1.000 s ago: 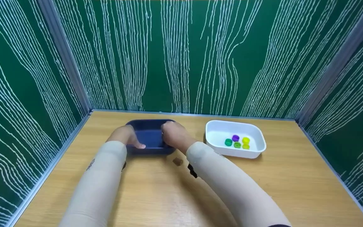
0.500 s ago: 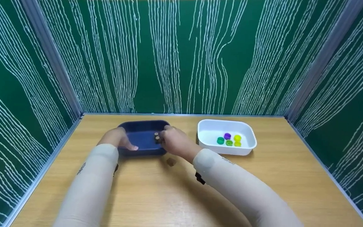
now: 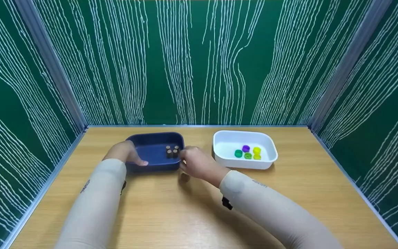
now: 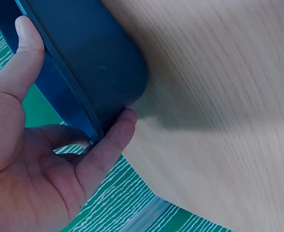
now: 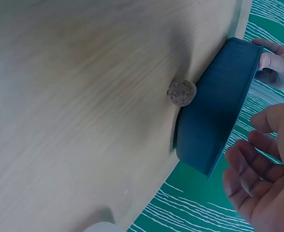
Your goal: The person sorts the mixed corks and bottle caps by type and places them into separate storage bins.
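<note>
My left hand [image 3: 124,152] grips the left end of a dark blue tray [image 3: 152,162], the thumb over the rim and the fingers outside, as the left wrist view shows. Several small brown cork-like pieces [image 3: 172,152] stand grouped at the tray's right end. Just outside that end is my right hand [image 3: 199,164]. In the right wrist view the right hand [image 5: 262,179] has loosely bent fingers with nothing between them. Another brown cork-like piece [image 5: 182,93] lies on the table by the tray's near side, partly overlapped by the right hand in the head view.
To the right stands a white tray [image 3: 271,148] holding several small round caps: purple [image 3: 246,148], green [image 3: 238,153] and yellow [image 3: 256,150]. Green panels with white wavy lines [image 3: 185,62] enclose the wooden table [image 3: 171,214] at the back and sides.
My right hand has come out of the blue tray to its right, leaving the grouped brown pieces in sight. The left hand keeps its grip. The head view has shifted slightly.
</note>
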A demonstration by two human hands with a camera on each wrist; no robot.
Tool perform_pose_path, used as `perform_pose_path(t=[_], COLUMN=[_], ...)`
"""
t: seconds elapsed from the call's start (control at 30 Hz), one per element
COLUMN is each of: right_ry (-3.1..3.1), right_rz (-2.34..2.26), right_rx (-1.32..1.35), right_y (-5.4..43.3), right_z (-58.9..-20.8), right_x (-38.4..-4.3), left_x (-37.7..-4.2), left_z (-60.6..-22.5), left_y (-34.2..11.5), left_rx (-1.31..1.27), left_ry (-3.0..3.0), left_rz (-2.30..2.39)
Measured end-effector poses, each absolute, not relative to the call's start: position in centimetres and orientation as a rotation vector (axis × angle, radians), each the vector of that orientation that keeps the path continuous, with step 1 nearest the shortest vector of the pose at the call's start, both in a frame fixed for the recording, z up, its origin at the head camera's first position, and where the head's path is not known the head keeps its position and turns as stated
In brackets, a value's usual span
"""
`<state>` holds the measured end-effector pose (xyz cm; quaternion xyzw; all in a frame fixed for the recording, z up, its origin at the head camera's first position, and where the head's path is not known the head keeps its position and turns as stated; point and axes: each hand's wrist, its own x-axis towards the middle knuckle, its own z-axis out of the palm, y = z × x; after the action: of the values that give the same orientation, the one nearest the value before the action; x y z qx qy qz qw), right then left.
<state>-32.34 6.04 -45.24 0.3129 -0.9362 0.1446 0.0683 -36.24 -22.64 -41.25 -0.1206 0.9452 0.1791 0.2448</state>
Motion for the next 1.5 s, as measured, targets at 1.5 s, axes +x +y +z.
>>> perform_pose_path(t=[1.5], right_ry=[-3.162], right_rz=[0.267], right_rx=[0.908], right_y=[4.3], right_z=[-47.0], right_x=[-33.0], left_x=[-36.1], left_z=[-41.4], left_y=[-22.5], left_rx=[-0.340], left_ry=[2.592], left_rz=[0.547])
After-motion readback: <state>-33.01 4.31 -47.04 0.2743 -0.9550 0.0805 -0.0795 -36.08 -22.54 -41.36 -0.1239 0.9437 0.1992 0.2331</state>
